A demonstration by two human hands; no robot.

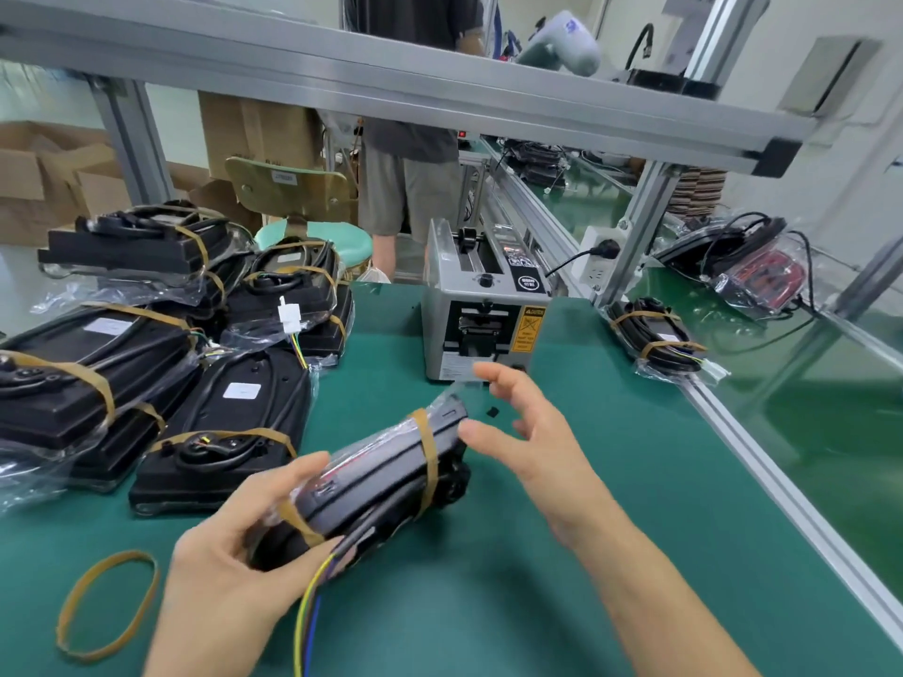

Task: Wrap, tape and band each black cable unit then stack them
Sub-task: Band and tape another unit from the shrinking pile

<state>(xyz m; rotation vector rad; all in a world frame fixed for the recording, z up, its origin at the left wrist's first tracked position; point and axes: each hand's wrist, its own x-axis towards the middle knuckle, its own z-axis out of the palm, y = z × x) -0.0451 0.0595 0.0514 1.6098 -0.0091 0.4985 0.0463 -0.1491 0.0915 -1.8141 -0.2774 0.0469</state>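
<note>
Two hands are working over the green desk (562,554), with one black cable unit (371,481) between them. The left hand (229,544) is gripping the near end of that unit, fingers and thumb curled around it, holding it tilted above the desk. Clear plastic wrap is covering the unit, and two tan rubber bands are circling it, one near each end; yellow, green and blue wires (310,608) are trailing from its near end. The right hand (532,427) is hovering just beside the far end, its fingers spread and loosely bent, holding nothing. A loose rubber band (105,605) is lying flat on the desk to the left of the left forearm. A pile of wrapped, banded units (146,344) is sitting on the left side of the desk. A grey tape dispenser machine (481,305) is standing just beyond the right hand. One more banded unit (655,337) is lying to the right, near the aluminium rail (791,505).
</note>
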